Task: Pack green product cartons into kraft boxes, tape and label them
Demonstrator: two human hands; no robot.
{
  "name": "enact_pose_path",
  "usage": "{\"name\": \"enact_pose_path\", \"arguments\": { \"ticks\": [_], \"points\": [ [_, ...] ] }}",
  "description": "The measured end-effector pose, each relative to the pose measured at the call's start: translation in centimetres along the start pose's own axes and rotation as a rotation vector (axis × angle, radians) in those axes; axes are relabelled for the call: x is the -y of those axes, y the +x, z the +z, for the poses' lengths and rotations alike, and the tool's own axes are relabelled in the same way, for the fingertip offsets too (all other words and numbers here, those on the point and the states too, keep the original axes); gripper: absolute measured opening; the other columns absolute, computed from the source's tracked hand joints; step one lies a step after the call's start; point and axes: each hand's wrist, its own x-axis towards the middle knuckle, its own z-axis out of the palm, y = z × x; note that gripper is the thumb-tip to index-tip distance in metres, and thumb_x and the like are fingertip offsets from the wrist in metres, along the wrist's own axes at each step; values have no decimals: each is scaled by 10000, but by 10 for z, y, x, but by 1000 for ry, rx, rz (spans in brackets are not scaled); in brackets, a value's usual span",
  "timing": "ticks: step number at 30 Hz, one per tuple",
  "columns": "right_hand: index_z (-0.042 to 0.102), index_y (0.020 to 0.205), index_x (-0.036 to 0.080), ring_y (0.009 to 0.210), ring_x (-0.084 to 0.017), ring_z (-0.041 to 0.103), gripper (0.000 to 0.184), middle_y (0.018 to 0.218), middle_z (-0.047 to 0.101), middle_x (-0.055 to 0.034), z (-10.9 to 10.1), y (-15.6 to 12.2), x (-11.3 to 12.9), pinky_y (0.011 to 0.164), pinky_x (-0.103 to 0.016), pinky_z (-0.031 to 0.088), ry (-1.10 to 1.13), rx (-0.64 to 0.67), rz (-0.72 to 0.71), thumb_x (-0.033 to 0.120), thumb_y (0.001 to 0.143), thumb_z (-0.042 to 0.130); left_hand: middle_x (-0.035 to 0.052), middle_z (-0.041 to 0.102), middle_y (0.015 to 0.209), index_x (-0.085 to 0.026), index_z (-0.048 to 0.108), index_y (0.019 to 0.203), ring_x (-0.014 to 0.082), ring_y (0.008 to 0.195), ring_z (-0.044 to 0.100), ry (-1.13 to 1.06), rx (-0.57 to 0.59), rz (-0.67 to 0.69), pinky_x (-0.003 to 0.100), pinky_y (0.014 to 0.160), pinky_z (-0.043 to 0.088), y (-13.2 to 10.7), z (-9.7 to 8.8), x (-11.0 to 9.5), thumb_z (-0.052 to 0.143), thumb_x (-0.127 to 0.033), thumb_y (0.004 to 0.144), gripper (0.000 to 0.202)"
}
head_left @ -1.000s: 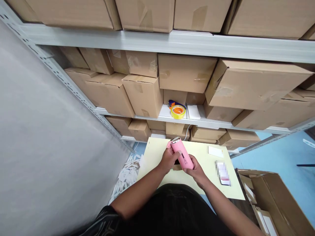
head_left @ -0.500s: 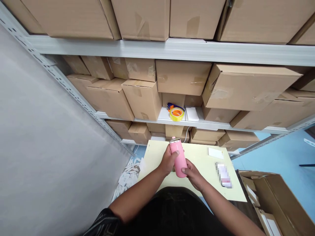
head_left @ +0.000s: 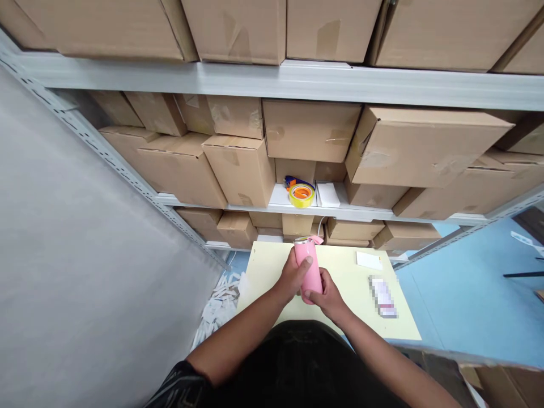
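Note:
A pink tumbler (head_left: 311, 276) with a silvery top rim is held over the pale yellow table, tilted slightly. My left hand (head_left: 294, 272) is wrapped round its upper left side, thumb across the front. Lower down, my right hand (head_left: 328, 294) grips its right side near the base, the thumb on the front. A pink strap-like piece (head_left: 315, 239) sticks out to the right at the tumbler's top. Fingers behind the tumbler are hidden on both hands.
On the table (head_left: 267, 266) lie a white pad (head_left: 368, 260) and a blurred-out flat item (head_left: 383, 297). Shelves with cardboard boxes (head_left: 240, 170) rise behind; yellow tape (head_left: 301, 195) sits on one. White scraps (head_left: 216, 306) lie at lower left, an open carton (head_left: 505, 379) at lower right.
The tumbler has turned in my hands, so the pink piece at its top now points right. Both hands keep their hold. The view has shifted slightly.

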Motion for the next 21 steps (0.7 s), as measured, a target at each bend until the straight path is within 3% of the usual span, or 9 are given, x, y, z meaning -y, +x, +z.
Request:
{"name": "enact_pose_path", "arguments": {
  "ticks": [3, 7, 9, 12, 14, 19, 21],
  "points": [
    [511, 1167, 250, 922, -264, 622, 643, 1068, 640, -50, -2, 1, 3, 792, -396, 545, -71, -114, -2, 501, 673, 838, 56, 659, 1062, -207, 556, 1297, 209, 939, 625, -3, -37, -22, 315, 816, 516, 3, -1, 2, 784, -511, 819, 611],
    [562, 1213, 234, 1012, -289, 649, 495, 1081, 670, -68, -4, 1, 15, 878, -427, 537, 173, 121, 43, 518, 823, 672, 54, 668, 1053, -218, 544, 1330, 219, 949, 634, -130, -28, -45, 361, 858, 527, 7, -2, 4, 683, -527, 881, 562],
    [555, 1246, 236, 1016, -294, 652, 530, 1100, 673, -71, -3, 2, 16, 879, -434, 538, 163, 146, 53, 485, 800, 697, 49, 666, 1027, -219, 538, 1344, 214, 931, 631, -149, -6, -60, 363, 854, 530, 8, -2, 4, 650, -548, 901, 563],
    [514, 1257, 252, 1005, -298, 628, 698, 1158, 649, -74, -3, 5, 12, 847, -433, 541, -92, -61, 18, 448, 669, 835, 45, 658, 1015, -206, 545, 1309, 201, 915, 623, -89, -34, -72, 328, 819, 523, 9, -2, 2, 743, -553, 842, 614],
    [505, 1252, 254, 1012, -301, 620, 728, 1182, 638, -78, -6, 7, 9, 844, -434, 542, -186, -132, -2, 465, 648, 853, 47, 659, 1056, -207, 534, 1305, 198, 942, 621, -72, -53, -44, 310, 825, 515, 10, -3, 1, 814, -514, 792, 660],
    [557, 1244, 231, 1091, -301, 646, 507, 1175, 680, -84, -5, 10, 11, 935, -445, 530, 121, 148, -3, 512, 836, 663, 71, 674, 1117, -212, 546, 1294, 217, 978, 635, -136, 0, -4, 346, 866, 520, 10, -5, -1, 666, -537, 899, 526],
    [550, 1211, 234, 1052, -298, 658, 520, 1146, 685, -84, -2, 11, 10, 906, -444, 542, 118, 142, -12, 521, 807, 709, 67, 673, 1083, -212, 560, 1268, 216, 936, 633, -81, -6, -44, 345, 829, 520, 11, -5, -1, 630, -567, 916, 505]
  ]
}}
